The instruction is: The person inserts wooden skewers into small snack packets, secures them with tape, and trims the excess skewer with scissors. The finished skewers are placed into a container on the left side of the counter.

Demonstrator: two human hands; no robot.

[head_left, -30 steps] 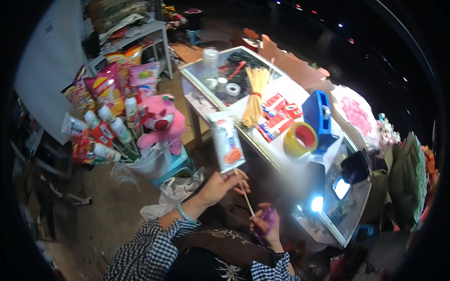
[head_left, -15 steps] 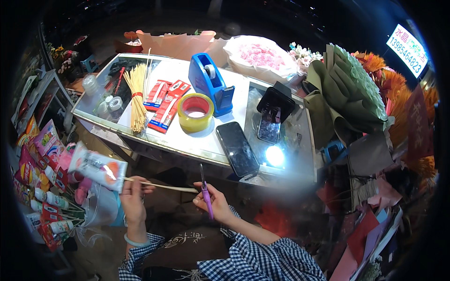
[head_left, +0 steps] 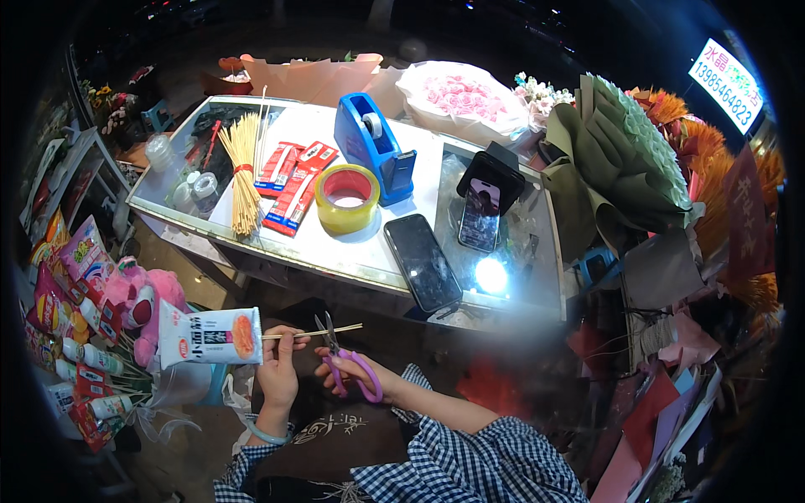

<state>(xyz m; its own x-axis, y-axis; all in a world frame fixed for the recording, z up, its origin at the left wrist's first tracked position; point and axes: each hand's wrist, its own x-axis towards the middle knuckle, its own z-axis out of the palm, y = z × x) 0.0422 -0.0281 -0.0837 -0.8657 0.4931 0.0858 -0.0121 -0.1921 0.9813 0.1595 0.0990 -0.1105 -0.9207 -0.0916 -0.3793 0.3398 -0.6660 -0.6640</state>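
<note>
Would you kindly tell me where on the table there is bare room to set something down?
The widest bare patch is the white surface before the tape roll, between the red packets and the flat phone. A narrower one borders the blue tape dispenser on its right. It is crowded by the bundled sticks and around the propped phone.

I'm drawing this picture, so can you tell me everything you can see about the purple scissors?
The scissors have purple, plastic-looking handles with finger loops and short, grey, metal-looking blades. The right hand grips the handles, its fingers partly hiding them. The blades are parted, their tips pointing away from the person and slightly left. They're at the pale stick, which crosses them; I can't tell if they touch it. The scissors are held in front of the person, on the near side of the table.
</note>
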